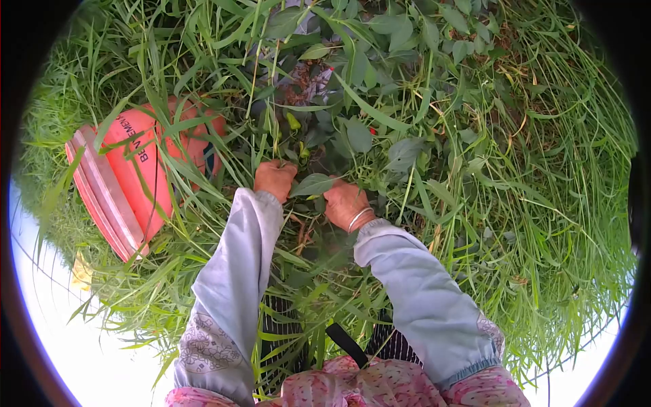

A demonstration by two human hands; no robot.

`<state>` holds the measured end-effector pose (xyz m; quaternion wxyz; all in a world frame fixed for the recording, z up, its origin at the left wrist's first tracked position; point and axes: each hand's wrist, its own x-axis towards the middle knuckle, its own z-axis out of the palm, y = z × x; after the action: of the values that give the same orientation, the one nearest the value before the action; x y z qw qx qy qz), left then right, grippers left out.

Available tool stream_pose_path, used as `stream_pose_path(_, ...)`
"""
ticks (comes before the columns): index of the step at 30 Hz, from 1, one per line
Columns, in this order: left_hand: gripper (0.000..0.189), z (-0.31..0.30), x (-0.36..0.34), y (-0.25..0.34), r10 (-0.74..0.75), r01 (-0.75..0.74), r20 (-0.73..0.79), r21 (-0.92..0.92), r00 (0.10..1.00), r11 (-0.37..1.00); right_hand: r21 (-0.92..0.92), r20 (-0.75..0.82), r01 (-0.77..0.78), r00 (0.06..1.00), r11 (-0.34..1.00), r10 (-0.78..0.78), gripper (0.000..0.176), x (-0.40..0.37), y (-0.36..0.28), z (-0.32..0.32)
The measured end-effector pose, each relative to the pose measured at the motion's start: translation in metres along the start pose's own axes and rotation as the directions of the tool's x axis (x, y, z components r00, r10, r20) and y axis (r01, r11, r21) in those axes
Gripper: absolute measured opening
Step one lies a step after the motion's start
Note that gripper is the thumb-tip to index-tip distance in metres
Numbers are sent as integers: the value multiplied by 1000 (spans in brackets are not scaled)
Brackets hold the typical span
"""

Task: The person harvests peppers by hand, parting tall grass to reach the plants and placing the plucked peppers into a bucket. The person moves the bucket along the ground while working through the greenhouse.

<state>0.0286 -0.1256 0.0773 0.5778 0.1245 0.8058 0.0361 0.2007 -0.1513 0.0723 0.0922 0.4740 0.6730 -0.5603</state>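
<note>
Closest in, pink floral cloth and a black strap sit at the bottom edge. Two pale blue sleeves reach up from there into the green. Now the hands: the left hand is knuckles-up, curled in at the base of the leafy plant. The right hand, with a thin bracelet on the wrist, is just beside it, and one broad leaf lies between them. The fingers of both hands are buried in the foliage, so I cannot tell whether they are clenched on stems or loose. The plant itself rises straight ahead of the hands, dark and broad-leaved, with a small red speck among the leaves. Off to the left, an orange sack with lettering lies half hidden by blades. Tall grass surrounds everything.
</note>
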Motion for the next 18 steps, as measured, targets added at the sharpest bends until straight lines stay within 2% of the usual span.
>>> stream_pose_path(2, 16, -5, -16, -2, 45, -48, -20, -149, 999, 988, 38, -5, 26, 1000, 999, -26, 34, 0, 5, 3)
stream_pose_path(3, 13, -10, -22, -3, 74, -70, 10, -224, 997, 972, 156, -9, 11, 1000, 988, -9, 34, 1, 3, -1)
stream_pose_path(5, 13, -13, -35, -5, 92, -97, -32, -264, 995, 960, 382, -4, -25, 1000, 924, 29, 34, 0, -2, -11)
stream_pose_path(8, 14, -17, -60, -6, 149, -165, -80, -280, 986, 946, 762, -75, -17, 991, 647, 114, 37, 1, 6, -6)
stream_pose_path(9, 13, -18, -65, -10, 194, -211, -90, -264, 977, 941, 747, -61, -62, 985, 662, 161, 32, 1, 4, -11)
stream_pose_path(12, 11, -19, -72, -26, 315, -329, -92, -236, 944, 915, 836, 212, -333, 929, 436, 304, 26, -9, -5, -32)
stream_pose_path(14, 10, -15, -72, -33, 414, -431, -122, -214, 902, 876, 857, 174, -292, 940, 425, 295, 29, -7, -13, -38)
stream_pose_path(16, 11, -13, -74, -34, 406, -420, -108, -245, 908, 874, 878, 135, -249, 948, 410, 287, 33, -2, -21, -42)
stream_pose_path(18, 11, -12, -74, -35, 411, -425, -105, -214, 905, 880, 786, 169, -335, 925, 519, 341, 43, 7, -27, -46)
